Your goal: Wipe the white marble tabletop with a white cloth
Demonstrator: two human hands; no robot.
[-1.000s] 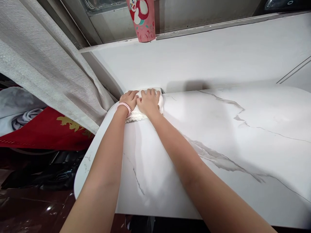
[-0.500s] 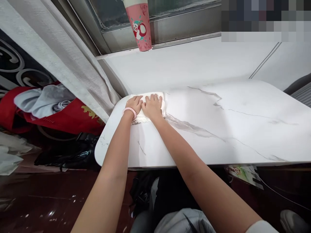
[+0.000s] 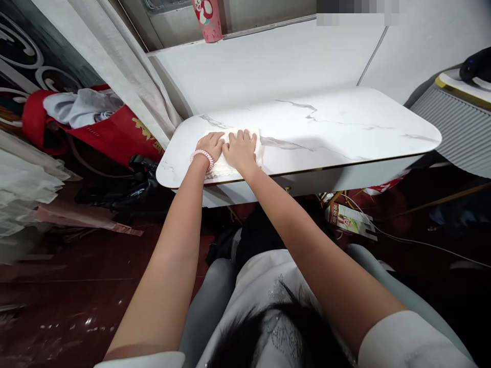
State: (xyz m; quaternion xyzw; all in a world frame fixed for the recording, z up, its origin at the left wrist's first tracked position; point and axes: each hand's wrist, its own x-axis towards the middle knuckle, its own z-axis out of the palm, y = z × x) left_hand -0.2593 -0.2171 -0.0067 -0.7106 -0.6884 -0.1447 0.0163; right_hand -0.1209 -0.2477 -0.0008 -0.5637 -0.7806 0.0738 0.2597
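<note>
A white cloth point(image 3: 256, 148) is pressed flat under both palms, the left hand point(image 3: 211, 146) and right hand point(image 3: 240, 150) side by side with fingers spread; most of the cloth is covered by them. It is laid near the front left corner of the marble table point(image 3: 345, 128), its long axis along the front edge. Bare tabletop is left open to the right. A pink cup point(image 3: 206, 19) is cut off by the top of the frame.

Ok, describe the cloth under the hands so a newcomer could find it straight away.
Start at the white marble table below the window ledge. Near its rounded left end, by the front edge, both hands press side by side on a folded white cloth. It is the only soft thing on the tabletop, paler than the grey-veined marble.
</note>
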